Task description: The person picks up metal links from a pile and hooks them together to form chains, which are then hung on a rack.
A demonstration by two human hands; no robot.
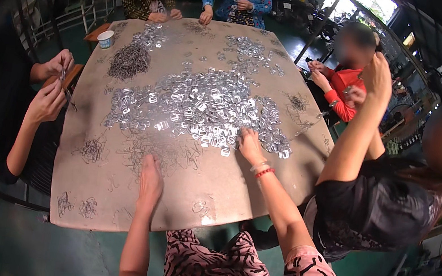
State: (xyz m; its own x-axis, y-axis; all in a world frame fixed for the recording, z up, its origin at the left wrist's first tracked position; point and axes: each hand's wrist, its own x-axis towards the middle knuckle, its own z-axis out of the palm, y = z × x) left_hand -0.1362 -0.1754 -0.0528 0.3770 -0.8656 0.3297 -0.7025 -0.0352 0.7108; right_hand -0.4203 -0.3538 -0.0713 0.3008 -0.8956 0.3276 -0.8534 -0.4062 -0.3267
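My right hand [252, 146], with a red bracelet on its wrist, reaches to the near right edge of a large heap of flat silver metal buckles [203, 101]. Its fingers are closed at a metal buckle there, partly hidden by the hand. Lower and to the left, my left hand [151, 178] is seen edge-on over the table, slightly blurred. The fingers are pressed together beside a loose scatter of thin dark wire pieces [173, 153]. Whatever lies between those fingertips cannot be made out.
Around the brown-covered table [240, 198] several people work with their own hands. One person's raised forearm [353, 140] is close on my right. A dense pile of dark metal pieces [130, 61], a white cup [105, 39] and small wire clumps [92, 149] also lie about.
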